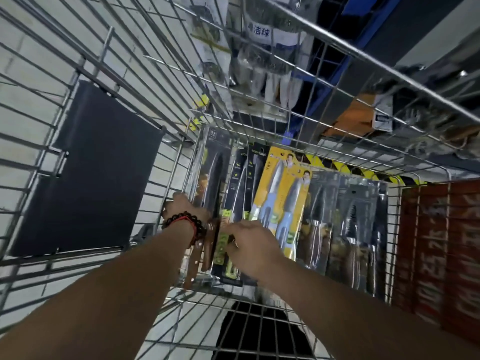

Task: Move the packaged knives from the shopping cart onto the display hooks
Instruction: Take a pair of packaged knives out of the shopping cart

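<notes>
Several packaged knives lie side by side in the wire shopping cart point(166, 297). At the left stands a dark pack with a black blade point(214, 178), then two slim black packs point(244, 185), a yellow pack with two blue-handled knives point(279, 196) and clear packs with serrated blades point(348, 219). My left hand point(185, 206), with a bead bracelet on its wrist, grips the left edge of the dark pack. My right hand point(250, 245) rests on the lower ends of the slim black packs, fingers curled on them. No display hooks are visible.
A black panel point(91, 172) hangs on the cart's left wall. A red crate point(439, 255) with white lettering stands right of the cart. Shelves with bagged goods point(262, 61) show beyond the cart's far wall. Yellow-black hazard tape point(337, 165) marks the floor.
</notes>
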`<state>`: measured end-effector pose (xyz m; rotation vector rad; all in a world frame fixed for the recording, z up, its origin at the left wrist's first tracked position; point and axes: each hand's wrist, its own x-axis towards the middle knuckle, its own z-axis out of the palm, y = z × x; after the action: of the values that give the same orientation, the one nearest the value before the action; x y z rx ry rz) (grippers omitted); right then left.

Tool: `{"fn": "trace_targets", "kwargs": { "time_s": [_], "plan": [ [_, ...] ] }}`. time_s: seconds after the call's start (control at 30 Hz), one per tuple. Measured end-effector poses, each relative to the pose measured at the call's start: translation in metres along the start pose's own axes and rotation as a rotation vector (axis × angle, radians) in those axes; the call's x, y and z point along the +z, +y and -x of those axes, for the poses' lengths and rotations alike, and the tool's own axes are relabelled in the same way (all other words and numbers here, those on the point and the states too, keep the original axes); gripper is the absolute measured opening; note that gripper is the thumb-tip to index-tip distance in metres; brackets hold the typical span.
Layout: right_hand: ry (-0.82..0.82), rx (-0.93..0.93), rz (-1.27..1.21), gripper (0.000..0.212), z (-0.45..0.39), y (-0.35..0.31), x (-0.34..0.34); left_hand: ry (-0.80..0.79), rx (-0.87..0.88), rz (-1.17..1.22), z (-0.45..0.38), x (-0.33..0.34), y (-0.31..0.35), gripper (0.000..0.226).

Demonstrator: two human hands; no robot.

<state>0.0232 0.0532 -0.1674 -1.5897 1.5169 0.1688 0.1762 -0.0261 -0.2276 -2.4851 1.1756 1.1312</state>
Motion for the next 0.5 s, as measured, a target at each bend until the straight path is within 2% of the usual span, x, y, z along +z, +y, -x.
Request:
{"fn": "trace_targets", "kwargs": {
  "time_s": [0.2,0.3,0.4,0.5],
  "plan": [
    [-0.017,-0.024,0.014,0.041,0.008,-0.011,-0.004,-0.134,-0.013,0.008,-0.013,-0.039,-0.012,0.067],
    [-0.016,-0.044,0.044,0.038,0.014,-0.022,-0.005,-0.077,0.069,-0.057,-0.003,-0.045,-0.017,0.041],
    [0.001,-0.073,0.048,0.036,0.021,-0.032,-0.005,0.011,0.131,-0.086,0.013,-0.042,-0.025,0.052],
    [-0.018,-0.072,0.03,0.034,0.033,-0.039,-0.006,0.048,0.172,-0.038,0.029,-0.051,-0.035,0.047]
  ]
}}
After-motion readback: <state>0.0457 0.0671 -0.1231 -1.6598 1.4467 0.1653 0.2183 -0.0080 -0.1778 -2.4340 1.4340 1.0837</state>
